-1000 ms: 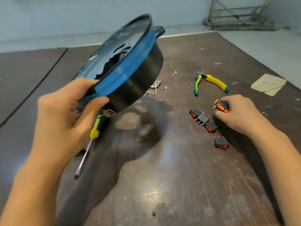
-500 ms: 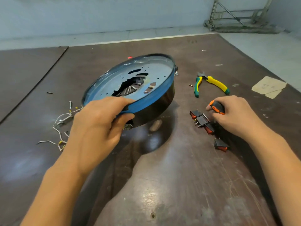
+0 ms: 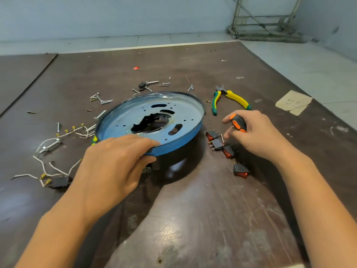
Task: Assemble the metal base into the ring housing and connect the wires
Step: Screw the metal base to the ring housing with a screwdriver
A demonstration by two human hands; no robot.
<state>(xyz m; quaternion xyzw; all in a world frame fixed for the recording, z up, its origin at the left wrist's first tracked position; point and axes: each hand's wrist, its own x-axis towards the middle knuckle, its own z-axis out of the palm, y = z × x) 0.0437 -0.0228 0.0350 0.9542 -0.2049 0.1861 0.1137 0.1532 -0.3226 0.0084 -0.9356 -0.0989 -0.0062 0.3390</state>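
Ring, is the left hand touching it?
Touching. The head view shows the left hand holding the ring at its near rim, fingers over the top edge and thumb underneath.

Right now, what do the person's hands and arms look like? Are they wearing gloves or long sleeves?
No gloves and no long sleeves. The left hand and the right hand are both bare, with no rings showing. The left forearm and the right forearm are bare too, right down to the picture's edge, with no watch, bracelet or sleeve cuff in view.
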